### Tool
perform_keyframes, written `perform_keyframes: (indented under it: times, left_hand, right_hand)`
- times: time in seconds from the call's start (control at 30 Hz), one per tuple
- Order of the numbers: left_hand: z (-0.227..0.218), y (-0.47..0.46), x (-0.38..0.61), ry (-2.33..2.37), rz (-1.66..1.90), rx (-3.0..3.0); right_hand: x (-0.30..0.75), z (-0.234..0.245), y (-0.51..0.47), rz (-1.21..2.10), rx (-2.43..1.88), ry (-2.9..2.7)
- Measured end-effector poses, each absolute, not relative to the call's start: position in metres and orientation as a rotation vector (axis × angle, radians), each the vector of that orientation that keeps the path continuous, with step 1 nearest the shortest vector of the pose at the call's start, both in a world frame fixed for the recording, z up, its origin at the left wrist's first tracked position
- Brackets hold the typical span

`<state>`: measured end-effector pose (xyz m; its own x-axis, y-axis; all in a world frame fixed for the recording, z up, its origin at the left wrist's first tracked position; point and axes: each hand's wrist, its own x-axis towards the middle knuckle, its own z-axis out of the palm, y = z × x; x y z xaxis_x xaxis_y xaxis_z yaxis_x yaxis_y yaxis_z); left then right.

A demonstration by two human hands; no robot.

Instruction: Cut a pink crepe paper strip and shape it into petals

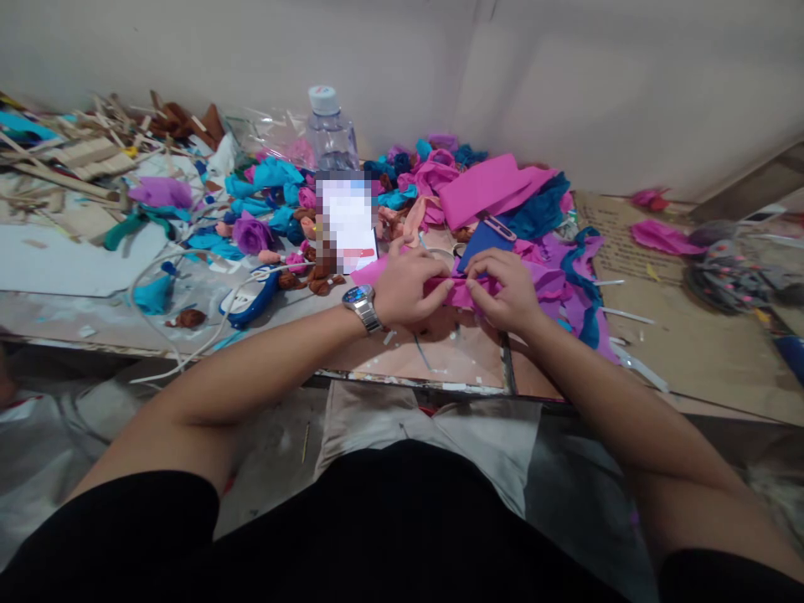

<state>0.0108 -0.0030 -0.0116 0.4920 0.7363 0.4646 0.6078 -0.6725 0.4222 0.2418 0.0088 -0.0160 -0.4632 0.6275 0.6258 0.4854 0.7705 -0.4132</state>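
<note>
Both hands pinch a strip of magenta crepe paper (461, 293) stretched between them just above the table's front part. My left hand (411, 285), with a metal watch (363, 306) at the wrist, grips the strip's left part between thumb and fingers. On the other side my right hand (502, 289) holds it with thumb and fingertips pressed together. Behind the hands lie a roll of tape (440, 256), partly hidden, and a dark blue piece (485, 240) with a pink clip (499, 229) on it. Purple and teal crepe paper (571, 285) spreads right of my right hand.
A phone (347, 222) leans before a plastic bottle (331, 134). Rolled paper flowers (252, 233) and a white cable (151, 272) cover the left, with wooden sticks (94, 159) farther off. Folded pink paper (483, 188) lies behind; cardboard (659, 327) is at right.
</note>
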Motion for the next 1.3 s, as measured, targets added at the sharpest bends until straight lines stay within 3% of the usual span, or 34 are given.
perform_keyframes:
  times: [0.3,1.0,1.3]
  left_hand:
    - [-0.0127,-0.0034,0.012,1.086,0.89,2.599]
    - [-0.0132,0.0015,0.0119,1.009,0.913,2.411]
    - [-0.0141,0.0027,0.0118,1.0,0.912,2.382]
  right_hand:
    - [0.2405,-0.0159,0.0052,0.302,-0.81,-2.246]
    - [0.2429,-0.0151,0.0029,-0.018,-0.731,-2.235]
    - [0.2438,-0.0142,0.0043,-0.007,-0.688,-2.237]
